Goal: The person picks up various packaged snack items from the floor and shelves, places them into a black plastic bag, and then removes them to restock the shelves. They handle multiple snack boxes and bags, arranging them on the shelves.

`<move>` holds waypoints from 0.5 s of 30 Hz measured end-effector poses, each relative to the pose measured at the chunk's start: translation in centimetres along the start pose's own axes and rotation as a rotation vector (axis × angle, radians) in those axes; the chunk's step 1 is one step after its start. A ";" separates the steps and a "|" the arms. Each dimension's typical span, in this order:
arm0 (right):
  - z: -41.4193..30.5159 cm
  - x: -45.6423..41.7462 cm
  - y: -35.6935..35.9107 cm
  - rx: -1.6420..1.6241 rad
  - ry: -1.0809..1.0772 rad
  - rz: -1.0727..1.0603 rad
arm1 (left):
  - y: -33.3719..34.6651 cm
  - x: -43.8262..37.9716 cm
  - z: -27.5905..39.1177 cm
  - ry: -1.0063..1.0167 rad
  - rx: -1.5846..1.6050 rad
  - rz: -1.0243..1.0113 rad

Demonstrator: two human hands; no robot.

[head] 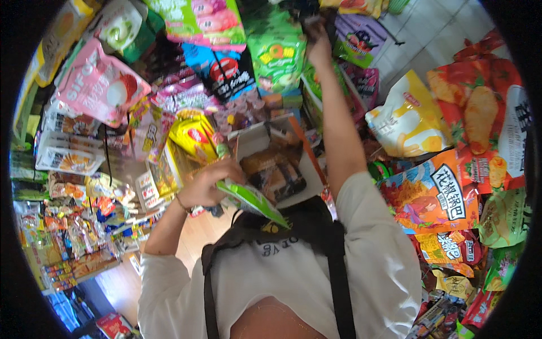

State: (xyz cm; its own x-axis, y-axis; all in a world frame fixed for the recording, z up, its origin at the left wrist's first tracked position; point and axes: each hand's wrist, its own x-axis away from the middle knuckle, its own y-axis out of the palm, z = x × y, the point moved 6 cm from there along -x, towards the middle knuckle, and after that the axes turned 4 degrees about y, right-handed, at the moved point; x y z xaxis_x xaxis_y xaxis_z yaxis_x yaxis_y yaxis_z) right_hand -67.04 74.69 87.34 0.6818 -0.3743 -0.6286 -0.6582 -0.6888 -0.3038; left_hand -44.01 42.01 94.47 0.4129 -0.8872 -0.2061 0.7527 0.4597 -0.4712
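Note:
My left hand [216,180] is shut on a green plastic snack packet [256,201], seen nearly edge-on in front of my chest. Beyond it sits an open cardboard box [311,159] holding brown packaged food [273,169]. My right arm stretches far forward, and my right hand [318,42] is among hanging snack bags, between a green bag [277,61] and a purple pouch [360,40]. Blur and dark surroundings hide its fingers, so whether it grips anything cannot be told. A yellow packet [194,135] lies just ahead of my left hand.
Several snack bags crowd both sides, among them a pink pouch [103,84] on the left. A white and yellow bag [408,118], a red bag [478,114] and an orange bag [434,195] are on the right. Tiled floor [436,31] shows at upper right.

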 end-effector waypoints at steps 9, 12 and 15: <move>-6.6 4.5 -6.4 -0.181 0.211 0.092 | 0.0 0.8 -0.9 -0.023 -0.013 0.054; -10.8 9.4 -7.7 -0.246 0.433 -0.267 | 0.0 0.8 -1.4 -0.020 -0.010 0.060; -15.5 12.7 -8.3 0.016 -0.117 -0.564 | -0.1 0.2 -1.0 -0.046 0.023 0.022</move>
State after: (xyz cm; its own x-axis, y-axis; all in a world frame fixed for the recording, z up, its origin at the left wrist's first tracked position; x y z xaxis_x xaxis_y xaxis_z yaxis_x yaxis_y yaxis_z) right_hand -47.98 66.06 93.01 0.8895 0.1201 -0.4409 -0.2085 -0.7520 -0.6253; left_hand -44.53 41.71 93.64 0.4520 -0.8744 -0.1763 0.7548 0.4802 -0.4469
